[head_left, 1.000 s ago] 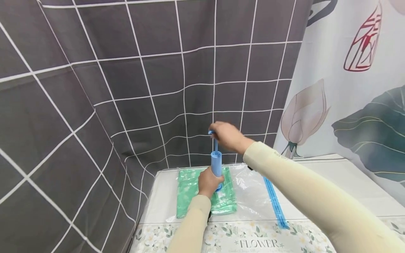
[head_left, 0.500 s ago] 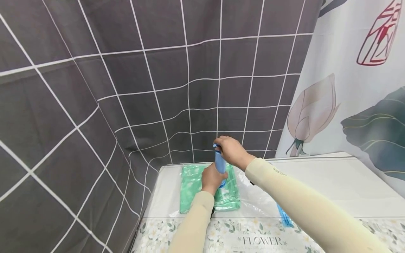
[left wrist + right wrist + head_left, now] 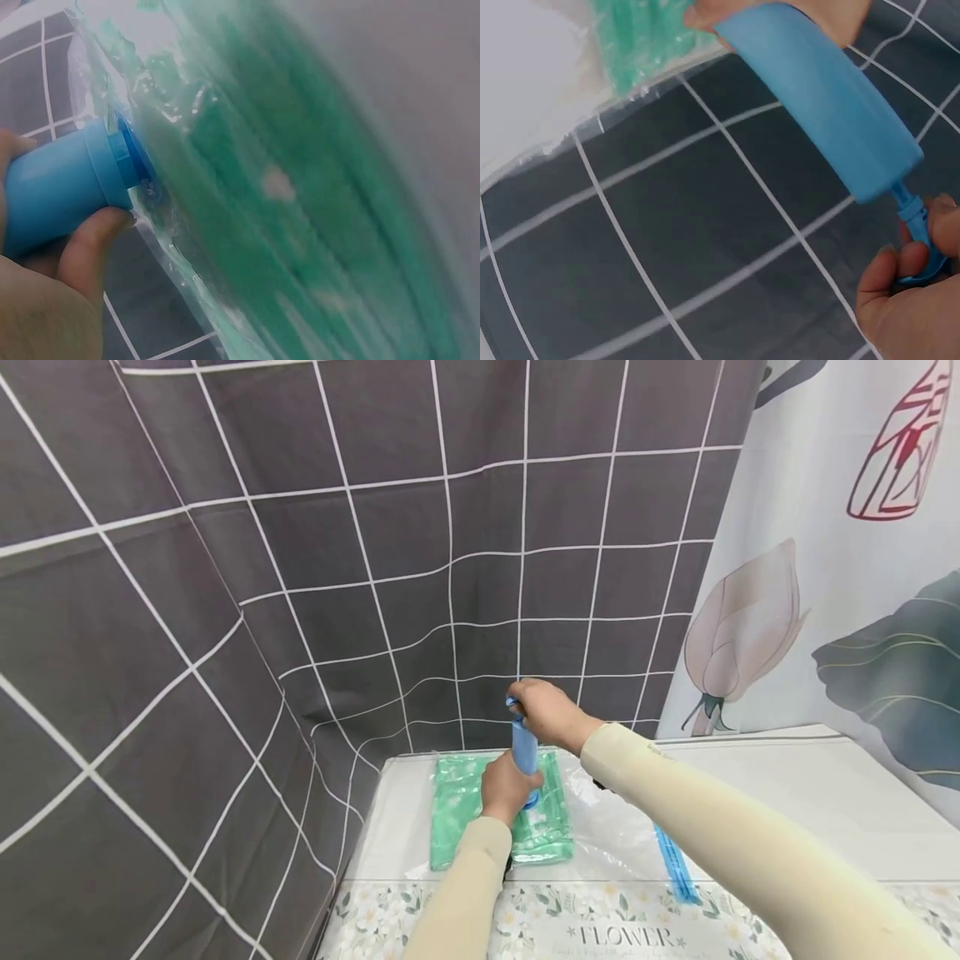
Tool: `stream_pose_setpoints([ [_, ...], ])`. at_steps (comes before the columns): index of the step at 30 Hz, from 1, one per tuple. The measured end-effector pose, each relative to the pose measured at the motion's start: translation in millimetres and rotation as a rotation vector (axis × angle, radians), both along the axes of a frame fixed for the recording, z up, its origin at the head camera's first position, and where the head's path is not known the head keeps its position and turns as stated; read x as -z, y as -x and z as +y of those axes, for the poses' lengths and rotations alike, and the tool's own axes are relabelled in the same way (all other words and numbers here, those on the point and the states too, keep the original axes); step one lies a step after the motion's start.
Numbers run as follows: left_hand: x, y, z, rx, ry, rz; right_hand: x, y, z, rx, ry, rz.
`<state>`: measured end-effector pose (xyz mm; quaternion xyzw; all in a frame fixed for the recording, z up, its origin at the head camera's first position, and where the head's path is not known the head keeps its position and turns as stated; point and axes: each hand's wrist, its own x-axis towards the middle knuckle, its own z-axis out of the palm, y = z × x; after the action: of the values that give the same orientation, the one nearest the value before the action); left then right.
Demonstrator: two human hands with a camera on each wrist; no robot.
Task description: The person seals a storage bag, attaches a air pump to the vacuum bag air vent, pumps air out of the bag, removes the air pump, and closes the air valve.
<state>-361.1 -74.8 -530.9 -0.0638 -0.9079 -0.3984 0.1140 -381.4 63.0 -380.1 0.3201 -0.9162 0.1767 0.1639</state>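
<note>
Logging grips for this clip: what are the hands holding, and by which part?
A blue pump: the left hand grips its barrel near the lower end, and the right hand grips its handle at the top.

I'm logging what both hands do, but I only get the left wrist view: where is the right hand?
Observer: The right hand grips the handle at the top end of the blue pump.
Operator: Is that handle pushed fully in?
Observer: No, the right wrist view shows a short bit of rod between the handle and the pump's body.
Operator: And what lies to the right of the green bundle?
Observer: In the head view, clear plastic spreads out on that side, with a blue strip farther right.
</note>
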Motion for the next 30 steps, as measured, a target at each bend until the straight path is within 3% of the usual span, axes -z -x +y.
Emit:
stream_pose_setpoints([
  [2,1.1,-0.3,1.4,0.002,0.002,0.012,-13.9,-0.4,1.7,0.017,0.007,0.01],
  [3,1.5,-0.3,2.2,0.003,0.011,0.028,-35.1,-15.8,-1.1,0.052,-0.001,0.003],
  [9,1.3,0.1,4.9,-0.048,0.046,0.053,-94.9,-17.1,0.0,0.101,0.064,0.103],
  [13,0.2,-2.2,3.8,-0.068,0.003,0.041,-118.7,-19.2,-2.4,0.125,0.105,0.176],
  [20,2.6,-5.3,3.0,-0.047,-0.005,0.03,-121.2,-22.3,-0.1,0.179,0.127,0.122],
  [25,4.7,-5.7,2.3,-0.056,0.005,0.036,-118.7,-21.0,1.1,0.17,0.129,0.102],
  [26,4.1,-5.9,2.2,-0.059,0.006,0.037,-116.1,-18.2,0.9,0.164,0.124,0.096],
  [29,1.8,-5.9,3.2,-0.053,0.004,0.047,-85.4,20.2,8.8,0.105,0.112,0.111],
  [30,1.4,-5.9,3.8,-0.049,0.003,0.047,-79.4,21.8,9.1,0.095,0.103,0.097],
])
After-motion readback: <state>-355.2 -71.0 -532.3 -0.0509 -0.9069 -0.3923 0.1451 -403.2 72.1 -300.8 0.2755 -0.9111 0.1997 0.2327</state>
